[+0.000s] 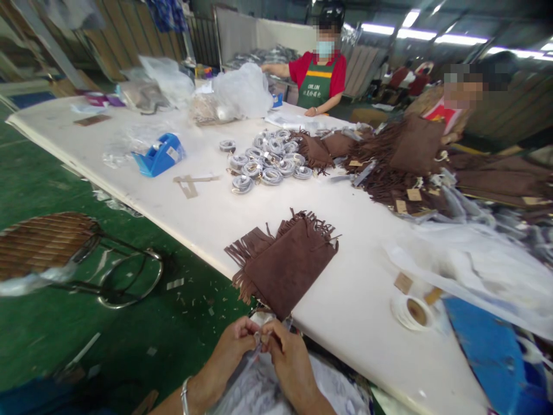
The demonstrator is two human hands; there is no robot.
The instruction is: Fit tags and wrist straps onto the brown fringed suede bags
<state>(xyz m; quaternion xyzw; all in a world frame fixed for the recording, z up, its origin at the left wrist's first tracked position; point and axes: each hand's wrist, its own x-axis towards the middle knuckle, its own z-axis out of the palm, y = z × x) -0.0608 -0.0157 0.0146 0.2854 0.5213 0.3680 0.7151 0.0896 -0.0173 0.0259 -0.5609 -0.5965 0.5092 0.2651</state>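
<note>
At the table's near edge, my left hand point(235, 344) and my right hand point(283, 349) meet, fingertips pinched together. Between them is a small, pale, thin piece, too small and blurred to name. Just beyond my fingers a brown fringed bag point(289, 268) lies on the white table point(194, 216), one corner reaching over the edge. Below my hands, whitish plastic wrapping point(259, 386) covers my lap area.
Coiled grey straps point(272, 176) lie mid-table, beside a heap of brown fringed bags point(415, 144). A blue tape dispenser point(159, 154) stands left; a white tape roll point(412, 312) lies right. A stool point(47, 242) stands left. Two people work across the table.
</note>
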